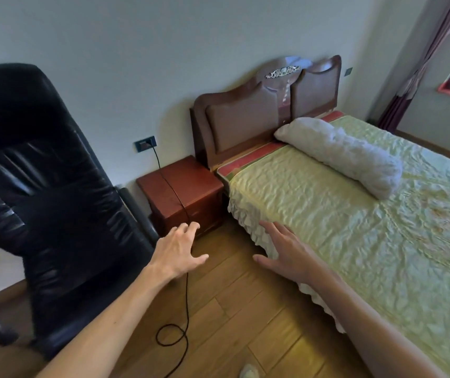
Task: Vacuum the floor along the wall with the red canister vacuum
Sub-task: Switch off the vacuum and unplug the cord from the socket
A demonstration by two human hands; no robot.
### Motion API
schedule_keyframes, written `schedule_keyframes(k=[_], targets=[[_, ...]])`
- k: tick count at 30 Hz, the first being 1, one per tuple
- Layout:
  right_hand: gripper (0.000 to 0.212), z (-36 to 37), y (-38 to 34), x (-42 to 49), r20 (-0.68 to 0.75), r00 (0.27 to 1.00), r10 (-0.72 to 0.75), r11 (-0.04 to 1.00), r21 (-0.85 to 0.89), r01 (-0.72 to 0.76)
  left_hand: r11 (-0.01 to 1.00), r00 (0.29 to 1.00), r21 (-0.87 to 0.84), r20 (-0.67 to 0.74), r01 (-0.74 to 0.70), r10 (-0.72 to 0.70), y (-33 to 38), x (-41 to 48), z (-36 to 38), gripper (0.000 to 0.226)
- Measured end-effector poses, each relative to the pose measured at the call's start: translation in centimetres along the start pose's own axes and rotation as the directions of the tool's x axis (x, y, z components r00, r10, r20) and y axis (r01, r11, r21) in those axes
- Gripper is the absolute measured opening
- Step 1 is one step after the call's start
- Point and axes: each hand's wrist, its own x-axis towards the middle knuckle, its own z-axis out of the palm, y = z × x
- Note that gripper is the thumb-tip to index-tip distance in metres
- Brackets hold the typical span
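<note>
No red canister vacuum shows in the head view. A black power cord (186,301) runs from a wall socket (145,143) over the red-brown nightstand (180,190), down to the wooden floor (234,317), where it makes a loop. My left hand (179,249) reaches forward with spread fingers, its fingertips at the cord near the nightstand's front corner; it grips nothing that I can see. My right hand (286,251) is stretched out flat, fingers straight, over the frilled edge of the bed, holding nothing.
A large black leather chair (46,203) fills the left side, close to the wall. The bed (354,214) with a green quilt, a white bolster pillow (341,154) and a wooden headboard (267,110) takes the right. A strip of floor lies between them.
</note>
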Motion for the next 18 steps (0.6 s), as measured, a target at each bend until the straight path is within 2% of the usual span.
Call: schedule_keyframes(k=[9,18], targets=[[0.081,-2.0,5.5,12.9,0.079,0.993,-0.093,0.995,0.041,0.09,0.989,0.989,0.045,0.029,0.144,-0.146,-0.7,9.9,-0.1,0.073],[0.081,-2.0,7.9,26.3,0.134,0.98,-0.144,0.989,0.053,0.138,0.972,0.973,0.033,0.011,0.232,-0.232,-5.2,20.3,0.2,0.069]])
